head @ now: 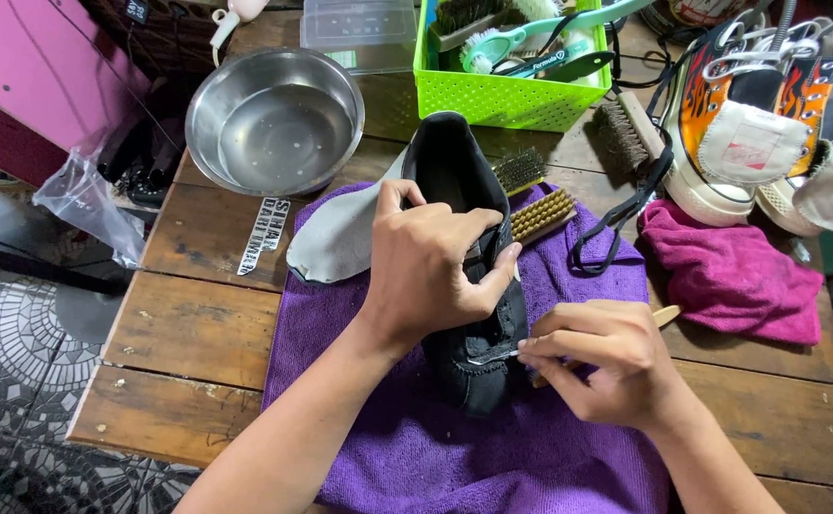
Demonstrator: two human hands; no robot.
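A black shoe (pixel 454 171) lies on a purple cloth (pixel 492 447) in the middle of the wooden table. My left hand (pixel 431 266) grips the shoe from above, fingers wrapped over its middle. At the shoe's right side, near the toe, my right hand (pixel 607 362) pinches a thin lace end between thumb and fingers. A grey insole (pixel 340 238) rests on the cloth just left of the shoe. Two small brushes (pixel 535 195) lie right of the shoe's opening.
A steel bowl (pixel 274 119) stands at the back left, a green basket (pixel 497 95) of brushes behind the shoe. A black lace (pixel 626 214), a magenta cloth (pixel 735 271) and flame-patterned shoes (pixel 749 124) fill the right. The table's left edge drops to tiled floor.
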